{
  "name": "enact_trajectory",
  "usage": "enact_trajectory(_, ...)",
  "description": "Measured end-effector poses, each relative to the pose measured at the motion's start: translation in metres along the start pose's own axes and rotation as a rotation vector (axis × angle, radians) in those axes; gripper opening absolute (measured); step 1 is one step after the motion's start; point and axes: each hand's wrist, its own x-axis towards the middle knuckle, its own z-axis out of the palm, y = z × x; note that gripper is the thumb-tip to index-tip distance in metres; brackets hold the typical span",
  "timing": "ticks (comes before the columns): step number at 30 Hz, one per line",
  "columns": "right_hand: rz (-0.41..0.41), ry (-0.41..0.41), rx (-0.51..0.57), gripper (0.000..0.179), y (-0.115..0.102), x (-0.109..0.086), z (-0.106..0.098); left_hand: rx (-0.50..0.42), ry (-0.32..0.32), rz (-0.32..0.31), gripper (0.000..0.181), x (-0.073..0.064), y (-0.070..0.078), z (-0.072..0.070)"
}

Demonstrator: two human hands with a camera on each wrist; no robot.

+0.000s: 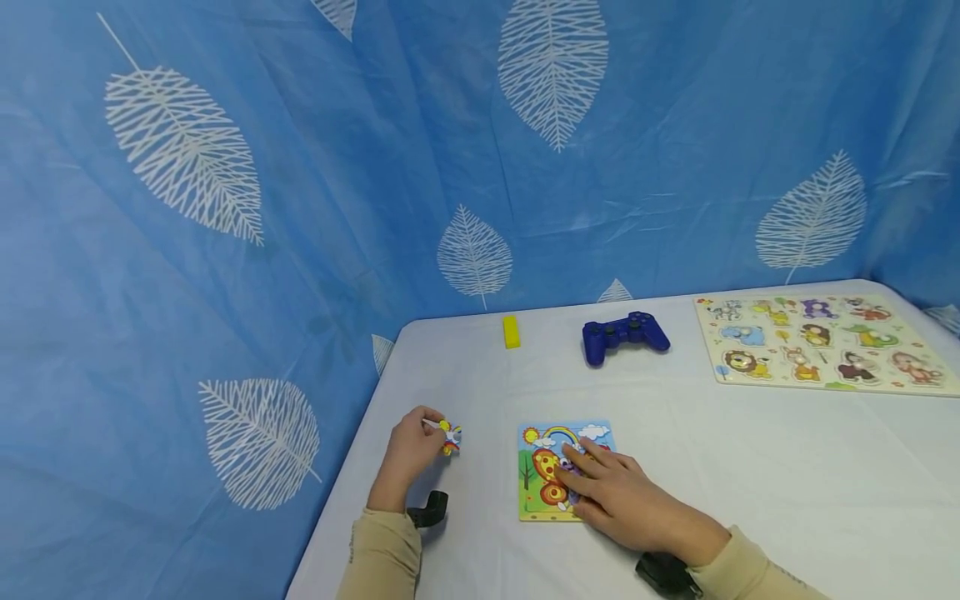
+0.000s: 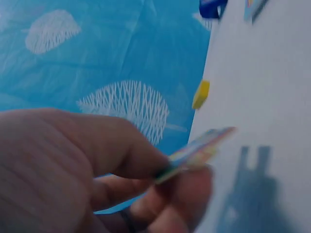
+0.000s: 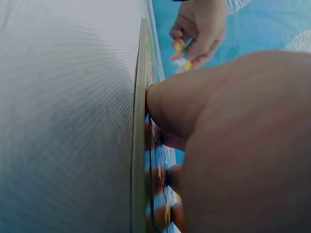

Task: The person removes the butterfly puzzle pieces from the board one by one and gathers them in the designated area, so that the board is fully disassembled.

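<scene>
"What's under your hands?"

"My right hand point(image 1: 626, 506) rests with its fingers spread on the butterfly board point(image 1: 531, 479), low in the middle of the head view. It grips nothing; I'd judge it's there to steady. At lower left of centre, my left hand point(image 1: 411, 450) has a narrow pinch, thumb against fingers, on a small bright piece point(image 1: 452, 437)."

"How do you do this bit well?"

"I'd hold the piece lightly by its edge, so my fingertips hide less of its outline. In the left wrist view it tilts, so levelling it before it meets any surface should help. On the board I'd press straight down and evenly; a sideways push could slide it."

"Can you read the piece?"

"Yellow, red and white, yes. The picture on it is too small and too covered to tell."

"And farther off?"

"The white tabletop point(image 1: 465, 375), faintly creased, runs up to the middle of the frame. Near its far edge lie a yellow block point(image 1: 512, 332), a dark blue game controller point(image 1: 625, 336) right of that, then an animal board point(image 1: 842, 340) at the right. Behind, a blue cloth point(image 1: 360, 167) with white leaf prints fills the top and left; it hides whatever room lies beyond."
</scene>
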Motion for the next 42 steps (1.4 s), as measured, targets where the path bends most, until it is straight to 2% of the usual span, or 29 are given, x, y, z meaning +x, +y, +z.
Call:
enact_trajectory(3,-0.001,0.001,-0.004,0.051,0.0,0.0,-0.001,0.034,-0.015,-0.046,0.028,0.002,-0.005,-0.004)
enact_trajectory(7,-0.002,0.003,-0.003,0.051,0.0,0.0,-0.001,0.065,0.012,-0.073,0.029,0.005,-0.008,-0.007)
enact_trajectory(9,-0.002,0.0,0.003,0.051,0.0,0.0,-0.001,0.063,0.009,-0.073,0.029,0.006,-0.009,-0.005)
enact_trajectory(13,-0.001,-0.013,0.009,0.052,0.001,-0.001,-0.003,0.024,-0.047,-0.06,0.029,0.007,-0.01,0.004)
enact_trajectory(16,-0.003,-0.02,0.006,0.053,0.0,-0.001,-0.003,0.013,-0.062,-0.055,0.026,0.006,-0.009,0.01)
enact_trajectory(24,-0.002,-0.021,0.011,0.053,0.0,-0.001,-0.005,0.072,0.001,-0.034,0.022,0.007,-0.008,0.017)
enact_trajectory(30,-0.004,-0.018,0.02,0.052,0.0,-0.002,-0.007,0.101,0.007,-0.039,0.024,0.006,-0.007,0.018)
enact_trajectory(37,-0.009,-0.023,0.038,0.052,0.001,-0.002,-0.01,0.126,0.001,-0.016,0.024,0.006,-0.007,0.018)
enact_trajectory(42,-0.01,-0.018,0.034,0.052,0.003,-0.002,-0.01,0.162,0.037,-0.016,0.024,0.008,-0.007,0.02)
